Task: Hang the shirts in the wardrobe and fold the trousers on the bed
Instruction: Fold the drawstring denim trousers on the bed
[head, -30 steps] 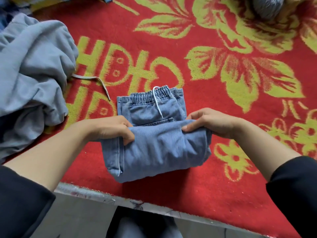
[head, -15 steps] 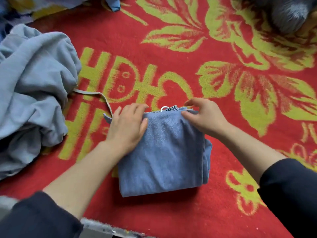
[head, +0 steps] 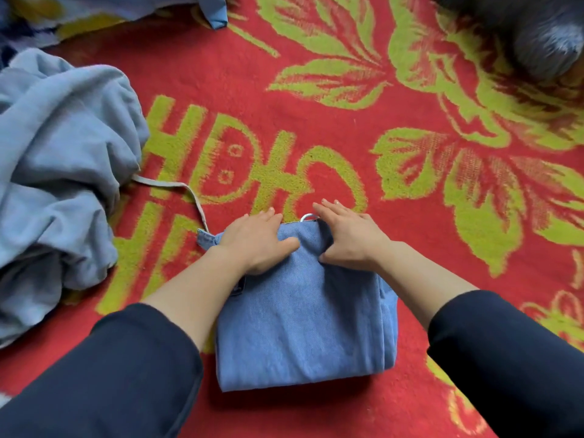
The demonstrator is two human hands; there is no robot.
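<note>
Now your left hand [head: 256,240] and right hand [head: 344,235] press flat on soft, likely springy trousers [head: 303,327]; grip the sides beside each palm.

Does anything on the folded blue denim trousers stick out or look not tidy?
Yes. On the folded blue denim trousers, a denim corner juts out past the left edge beside the left hand, and a white drawstring loop peeks from the far edge by the right hand. Both spoil the neat fold.

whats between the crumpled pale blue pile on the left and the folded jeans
A pale flat cord trails from the pile toward the jeans, over red-and-green blanket; head view.
</note>
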